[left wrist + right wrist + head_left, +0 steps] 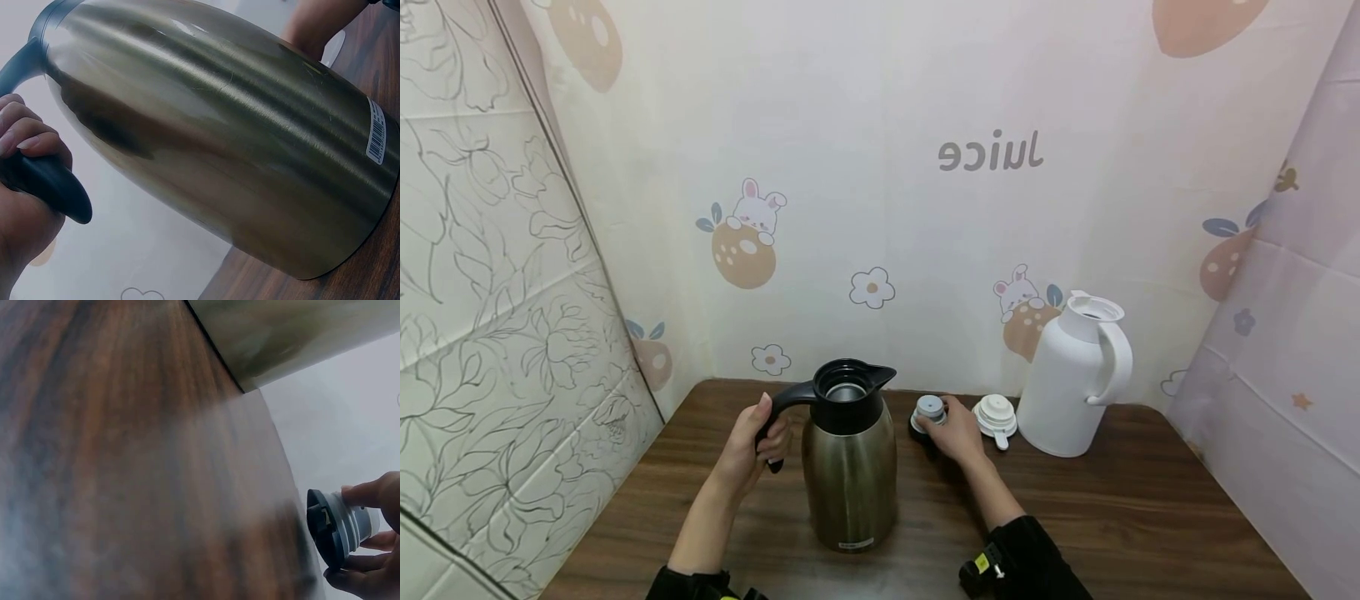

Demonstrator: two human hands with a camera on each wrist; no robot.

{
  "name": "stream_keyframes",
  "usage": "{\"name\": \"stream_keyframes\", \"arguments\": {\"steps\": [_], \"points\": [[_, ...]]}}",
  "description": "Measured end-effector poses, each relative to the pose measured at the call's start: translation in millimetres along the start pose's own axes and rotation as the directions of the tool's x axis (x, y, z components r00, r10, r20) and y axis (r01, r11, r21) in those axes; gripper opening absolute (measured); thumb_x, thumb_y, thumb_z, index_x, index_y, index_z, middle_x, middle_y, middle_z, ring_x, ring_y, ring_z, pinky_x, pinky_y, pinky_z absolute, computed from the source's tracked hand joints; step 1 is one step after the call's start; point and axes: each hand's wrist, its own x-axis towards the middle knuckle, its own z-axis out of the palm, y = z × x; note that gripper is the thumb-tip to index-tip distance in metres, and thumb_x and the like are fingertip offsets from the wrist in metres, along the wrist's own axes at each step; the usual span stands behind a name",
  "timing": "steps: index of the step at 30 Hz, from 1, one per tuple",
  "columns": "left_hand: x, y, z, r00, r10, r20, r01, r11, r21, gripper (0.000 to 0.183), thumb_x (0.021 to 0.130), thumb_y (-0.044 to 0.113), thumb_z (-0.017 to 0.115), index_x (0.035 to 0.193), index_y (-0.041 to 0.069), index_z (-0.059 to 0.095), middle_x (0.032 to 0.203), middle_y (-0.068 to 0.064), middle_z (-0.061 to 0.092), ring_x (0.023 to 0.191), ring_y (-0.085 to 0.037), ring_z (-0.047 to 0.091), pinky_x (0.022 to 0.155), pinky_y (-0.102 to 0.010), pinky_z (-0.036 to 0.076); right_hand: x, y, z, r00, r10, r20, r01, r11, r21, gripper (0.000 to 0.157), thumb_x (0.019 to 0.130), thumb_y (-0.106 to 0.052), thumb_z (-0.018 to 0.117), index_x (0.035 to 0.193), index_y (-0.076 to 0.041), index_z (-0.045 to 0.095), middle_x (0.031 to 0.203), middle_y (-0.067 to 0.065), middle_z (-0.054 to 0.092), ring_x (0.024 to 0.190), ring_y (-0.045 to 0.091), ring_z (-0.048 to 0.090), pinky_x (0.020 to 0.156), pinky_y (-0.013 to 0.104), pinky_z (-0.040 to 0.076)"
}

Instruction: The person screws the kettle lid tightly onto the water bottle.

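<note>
A bronze metal thermos jug with a black collar and spout stands upright on the table, its mouth uncovered and its steel inside showing. My left hand grips the jug's black handle, fingers wrapped round it. To the right of the jug, my right hand pinches a black-and-grey stopper lid by its sides. The right wrist view shows this lid between thumb and fingers, its black top facing the tabletop and its grey plug end turned away.
Just right of my right hand lies a white stopper lid. Behind it at the right stands a white thermos jug, its top uncovered and its handle to the right. The brown wooden table meets a patterned cloth wall at the back.
</note>
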Motion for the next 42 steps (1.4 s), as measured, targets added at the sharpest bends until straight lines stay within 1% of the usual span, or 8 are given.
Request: {"name": "stream_keyframes", "arguments": {"steps": [7, 14, 18, 21, 28, 35, 37, 42], "points": [[-0.3, 0.0, -0.7, 1.0, -0.006, -0.005, 0.006, 1.0, 0.003, 0.05, 0.112, 0.029, 0.018, 0.069, 0.005, 0.029, 0.053, 0.0, 0.025, 0.041, -0.019, 0.017, 0.041, -0.043, 0.01, 1, -12, -20.9, 0.998, 0.055, 0.017, -0.057, 0.977, 0.206, 0.064, 0.087, -0.039, 0.073, 0.133, 0.001, 0.054, 0.13, 0.027, 0.06, 0.117, 0.038, 0.056, 0.096, 0.054, 0.048], [-0.9, 0.5, -0.7, 0.999, -0.03, -0.013, 0.03, 1.0, 0.009, 0.05, 0.111, 0.03, 0.018, 0.069, 0.004, 0.029, 0.053, 0.0, 0.025, 0.042, -0.018, 0.019, 0.042, -0.044, 0.01, 3, -25, -44.6, 0.983, 0.129, 0.128, -0.177, 0.843, 0.507, 0.072, 0.086, -0.047, 0.073, 0.14, -0.008, 0.048, 0.137, 0.021, 0.055, 0.12, 0.029, 0.054, 0.095, 0.043, 0.049], [-1.8, 0.7, -1.0, 0.999, -0.035, -0.01, 0.035, 0.999, 0.007, 0.051, 0.111, 0.03, 0.018, 0.07, 0.003, 0.028, 0.053, 0.0, 0.025, 0.042, -0.018, 0.019, 0.042, -0.044, 0.009, 3, -29, -55.0, 0.978, 0.131, 0.164, -0.204, 0.77, 0.604, 0.069, 0.085, -0.046, 0.075, 0.14, -0.012, 0.048, 0.129, 0.017, 0.059, 0.083, 0.014, 0.058, 0.068, 0.024, 0.046], [-2.3, 1.1, -0.7, 0.999, -0.034, -0.009, 0.034, 0.999, 0.008, 0.051, 0.111, 0.029, 0.017, 0.069, 0.003, 0.028, 0.053, -0.001, 0.025, 0.042, -0.019, 0.019, 0.042, -0.045, 0.009, 3, -29, -60.7, 0.972, 0.118, 0.202, -0.226, 0.691, 0.687, 0.068, 0.086, -0.041, 0.075, 0.141, -0.013, 0.046, 0.126, 0.018, 0.058, 0.075, 0.013, 0.061, 0.063, 0.025, 0.048], [-2.1, 1.5, -0.9, 0.999, -0.037, -0.016, 0.037, 0.999, 0.027, 0.05, 0.111, 0.029, 0.016, 0.069, 0.003, 0.027, 0.053, 0.0, 0.025, 0.042, -0.02, 0.018, 0.042, -0.045, 0.01, 6, -26, -66.7, 0.954, 0.079, 0.29, -0.291, 0.488, 0.823, 0.056, 0.094, -0.027, 0.068, 0.141, -0.015, 0.04, 0.126, 0.016, 0.046, 0.09, 0.019, 0.066, 0.066, 0.026, 0.056], [-2.4, 0.5, -2.0, 0.999, -0.034, -0.016, 0.035, 0.999, 0.038, 0.051, 0.111, 0.028, 0.017, 0.069, 0.002, 0.027, 0.053, 0.0, 0.025, 0.042, -0.02, 0.018, 0.042, -0.045, 0.01, 5, -24, -69.9, 0.929, -0.032, 0.37, -0.357, 0.199, 0.913, 0.058, 0.1, -0.014, 0.059, 0.148, -0.019, 0.028, 0.136, 0.017, 0.035, 0.125, 0.045, 0.047, 0.094, 0.058, 0.049], [-2.3, 0.5, -2.0, 0.999, -0.035, -0.015, 0.035, 0.999, 0.037, 0.05, 0.111, 0.028, 0.017, 0.069, 0.002, 0.028, 0.053, 0.0, 0.025, 0.042, -0.02, 0.018, 0.042, -0.046, 0.01, 5, -25, -70.6, 0.922, -0.049, 0.383, -0.372, 0.157, 0.915, 0.065, 0.099, -0.012, 0.059, 0.152, -0.019, 0.022, 0.137, 0.017, 0.033, 0.127, 0.047, 0.045, 0.097, 0.061, 0.045], [-1.6, 1.1, -1.8, 0.999, -0.043, -0.022, 0.043, 0.999, 0.032, 0.05, 0.111, 0.029, 0.018, 0.069, 0.004, 0.029, 0.053, 0.001, 0.026, 0.042, -0.019, 0.018, 0.042, -0.045, 0.01, 5, -28, -72.2, 0.913, -0.047, 0.404, -0.397, 0.121, 0.91, 0.074, 0.097, -0.008, 0.062, 0.155, -0.022, 0.018, 0.138, 0.016, 0.032, 0.118, 0.04, 0.056, 0.101, 0.06, 0.042]]}}
